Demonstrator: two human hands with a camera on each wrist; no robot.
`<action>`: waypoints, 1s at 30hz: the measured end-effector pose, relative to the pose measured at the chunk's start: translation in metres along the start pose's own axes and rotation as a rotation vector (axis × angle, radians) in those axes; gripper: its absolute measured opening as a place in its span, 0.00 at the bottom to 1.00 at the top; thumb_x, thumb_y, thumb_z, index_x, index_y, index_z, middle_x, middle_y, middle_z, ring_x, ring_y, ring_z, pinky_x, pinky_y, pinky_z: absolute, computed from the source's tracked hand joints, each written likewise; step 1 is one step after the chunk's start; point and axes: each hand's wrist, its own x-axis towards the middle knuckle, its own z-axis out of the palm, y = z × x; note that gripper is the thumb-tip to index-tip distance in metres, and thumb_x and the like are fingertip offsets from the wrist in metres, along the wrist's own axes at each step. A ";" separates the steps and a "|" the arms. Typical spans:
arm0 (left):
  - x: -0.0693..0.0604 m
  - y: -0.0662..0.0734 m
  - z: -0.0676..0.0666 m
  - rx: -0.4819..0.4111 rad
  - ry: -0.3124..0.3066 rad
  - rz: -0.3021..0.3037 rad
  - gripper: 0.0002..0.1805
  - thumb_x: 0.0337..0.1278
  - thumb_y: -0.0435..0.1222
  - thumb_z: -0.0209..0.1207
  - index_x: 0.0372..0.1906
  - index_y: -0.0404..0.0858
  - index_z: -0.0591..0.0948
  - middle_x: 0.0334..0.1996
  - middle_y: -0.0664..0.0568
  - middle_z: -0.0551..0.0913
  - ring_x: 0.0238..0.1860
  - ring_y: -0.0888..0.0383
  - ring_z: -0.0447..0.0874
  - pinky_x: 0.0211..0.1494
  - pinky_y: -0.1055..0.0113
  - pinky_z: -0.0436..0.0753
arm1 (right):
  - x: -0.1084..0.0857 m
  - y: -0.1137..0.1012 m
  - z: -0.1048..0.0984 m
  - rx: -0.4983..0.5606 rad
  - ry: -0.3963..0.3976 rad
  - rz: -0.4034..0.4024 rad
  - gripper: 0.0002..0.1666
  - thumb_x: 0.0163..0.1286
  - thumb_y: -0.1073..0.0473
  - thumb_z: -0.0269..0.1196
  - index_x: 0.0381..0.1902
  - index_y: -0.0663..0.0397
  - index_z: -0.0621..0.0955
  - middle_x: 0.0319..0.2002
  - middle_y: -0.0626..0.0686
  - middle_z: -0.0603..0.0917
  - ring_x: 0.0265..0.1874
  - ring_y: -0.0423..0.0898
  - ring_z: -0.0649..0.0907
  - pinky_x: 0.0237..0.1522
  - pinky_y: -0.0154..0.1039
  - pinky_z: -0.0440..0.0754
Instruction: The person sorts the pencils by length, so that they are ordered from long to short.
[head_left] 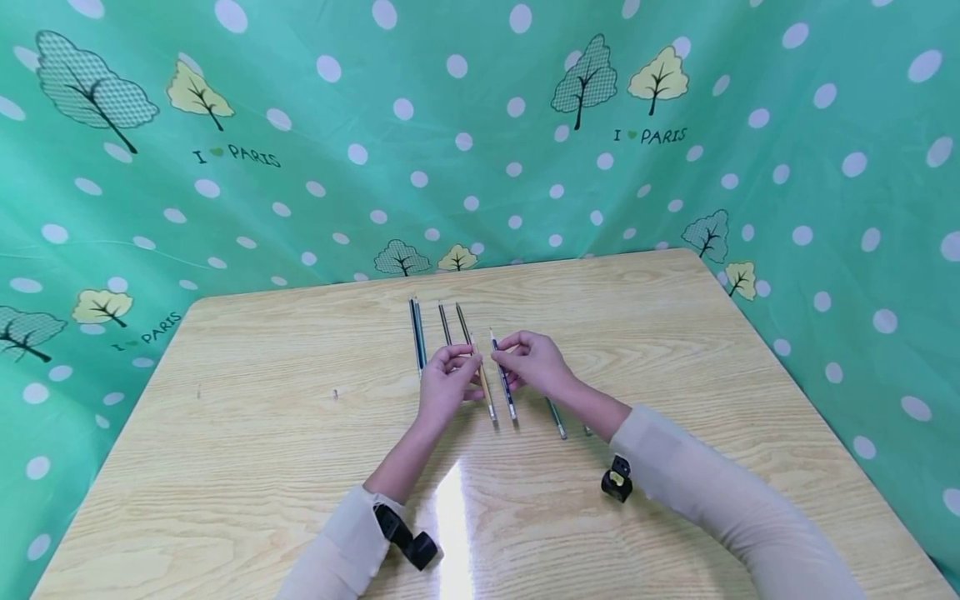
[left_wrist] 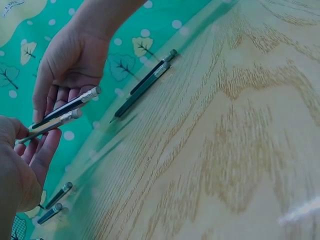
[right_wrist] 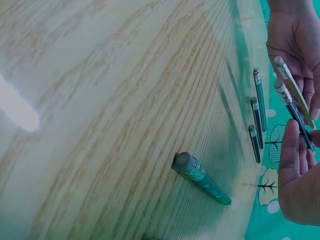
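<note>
My left hand (head_left: 446,385) pinches a yellow pencil (head_left: 487,395) near its middle, between thumb and fingers. Just to its right, my right hand (head_left: 542,363) pinches a dark blue pencil (head_left: 511,403) the same way. Both pencils are raised off the table, nearly parallel and a small gap apart, eraser ends towards me. In the left wrist view the blue pencil (left_wrist: 70,110) shows a metal band and pale eraser, beside the yellow pencil (left_wrist: 55,122). The right wrist view also shows the yellow pencil (right_wrist: 295,90) behind the blue one.
Beyond my left hand lie two blue-green pencils (head_left: 417,332) side by side and two dark pencils (head_left: 462,322). A green pencil (head_left: 556,419) and another pencil's end (head_left: 587,431) lie under my right forearm. A tiny scrap (head_left: 335,394) rests on the wooden table (head_left: 247,467).
</note>
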 end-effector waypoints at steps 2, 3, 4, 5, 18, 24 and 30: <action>0.002 -0.004 0.000 -0.004 0.007 0.005 0.18 0.57 0.33 0.60 0.52 0.31 0.75 0.33 0.50 0.80 0.26 0.58 0.83 0.37 0.49 0.86 | 0.000 0.000 0.000 0.000 0.001 -0.001 0.15 0.63 0.60 0.63 0.45 0.62 0.77 0.23 0.51 0.79 0.14 0.39 0.78 0.22 0.37 0.86; 0.003 -0.005 0.000 -0.006 0.011 0.007 0.18 0.57 0.33 0.60 0.51 0.32 0.75 0.33 0.50 0.80 0.26 0.58 0.82 0.37 0.50 0.86 | 0.000 -0.001 0.000 0.002 0.002 0.001 0.15 0.63 0.60 0.64 0.45 0.62 0.77 0.23 0.51 0.79 0.15 0.39 0.78 0.23 0.37 0.86; 0.003 -0.006 0.000 -0.005 0.015 0.009 0.18 0.57 0.33 0.61 0.51 0.32 0.75 0.33 0.50 0.80 0.26 0.58 0.82 0.37 0.50 0.86 | 0.000 -0.001 0.000 0.000 0.003 0.001 0.15 0.63 0.60 0.63 0.45 0.62 0.77 0.23 0.51 0.79 0.15 0.39 0.78 0.23 0.37 0.86; 0.003 -0.007 0.000 -0.005 0.018 0.012 0.17 0.57 0.34 0.61 0.51 0.33 0.75 0.33 0.50 0.80 0.26 0.58 0.82 0.36 0.51 0.87 | 0.000 -0.001 0.000 -0.001 0.002 0.000 0.15 0.63 0.60 0.63 0.45 0.62 0.77 0.23 0.51 0.79 0.15 0.39 0.78 0.23 0.38 0.86; 0.000 -0.002 0.000 0.011 0.020 0.020 0.16 0.56 0.34 0.61 0.50 0.34 0.76 0.32 0.52 0.80 0.26 0.58 0.83 0.33 0.56 0.88 | 0.000 -0.001 -0.003 -0.020 0.003 -0.005 0.15 0.64 0.59 0.63 0.45 0.61 0.77 0.23 0.50 0.79 0.16 0.39 0.79 0.25 0.39 0.87; 0.001 -0.003 0.002 0.021 0.026 0.027 0.16 0.56 0.34 0.61 0.49 0.35 0.76 0.33 0.51 0.80 0.27 0.58 0.83 0.30 0.61 0.88 | 0.002 0.001 -0.004 -0.018 0.006 -0.004 0.15 0.64 0.59 0.63 0.45 0.61 0.77 0.24 0.51 0.79 0.15 0.39 0.79 0.23 0.37 0.86; 0.001 -0.004 0.003 0.024 0.023 0.032 0.16 0.56 0.34 0.61 0.49 0.35 0.76 0.32 0.52 0.80 0.27 0.57 0.83 0.29 0.62 0.88 | 0.002 0.001 -0.004 0.003 0.010 0.009 0.15 0.63 0.59 0.63 0.45 0.60 0.77 0.27 0.55 0.80 0.16 0.40 0.79 0.24 0.37 0.86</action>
